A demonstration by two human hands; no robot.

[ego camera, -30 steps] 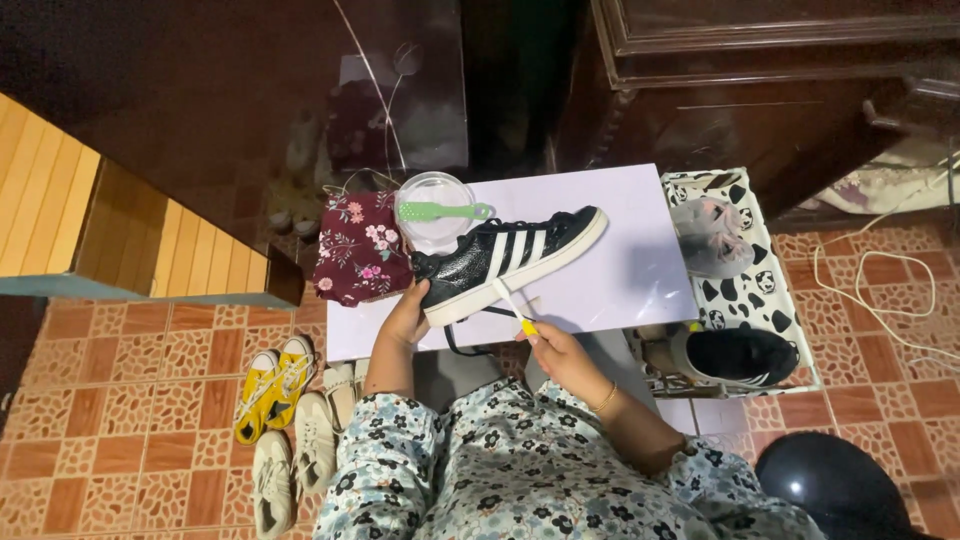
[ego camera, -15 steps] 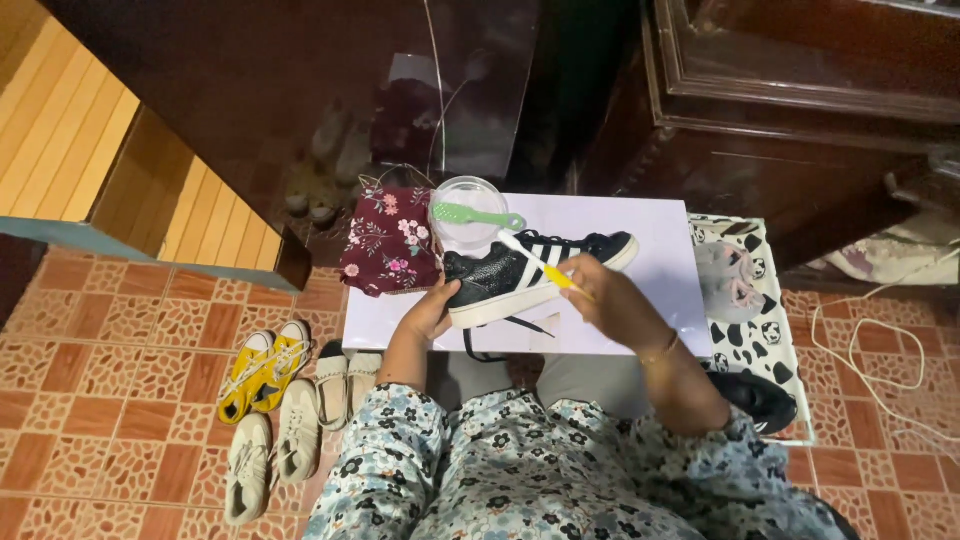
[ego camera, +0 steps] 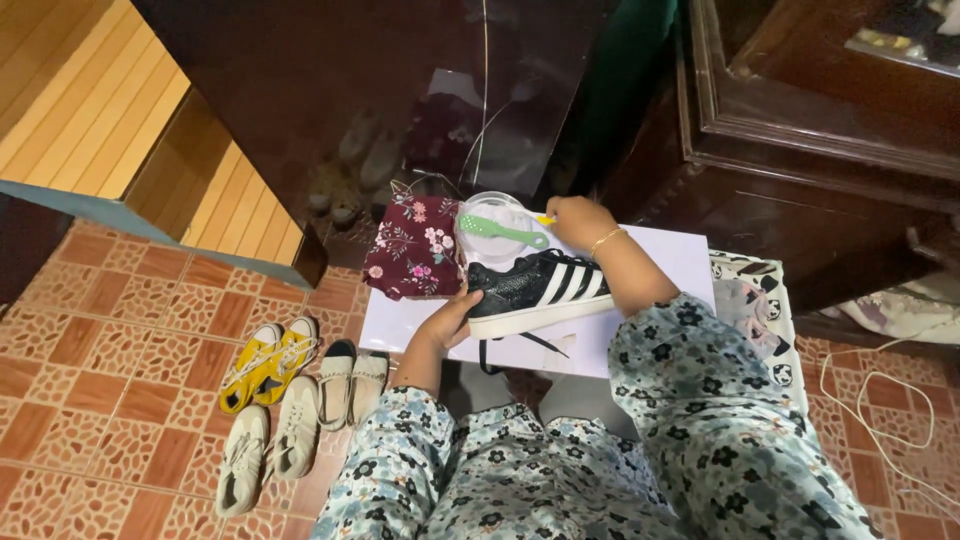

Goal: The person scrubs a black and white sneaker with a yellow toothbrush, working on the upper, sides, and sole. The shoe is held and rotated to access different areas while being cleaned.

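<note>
The right hand (ego camera: 578,220) hides most of a small yellow tool (ego camera: 544,219) in its closed grip. The left hand (ego camera: 449,322) grips the heel of a black, white-striped sneaker (ego camera: 538,292) lying on the white worktop (ego camera: 670,262).

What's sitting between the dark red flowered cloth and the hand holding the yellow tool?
In the head view, a clear round bowl with a green brush across it lies between the dark red flowered cloth and the right hand.
</note>
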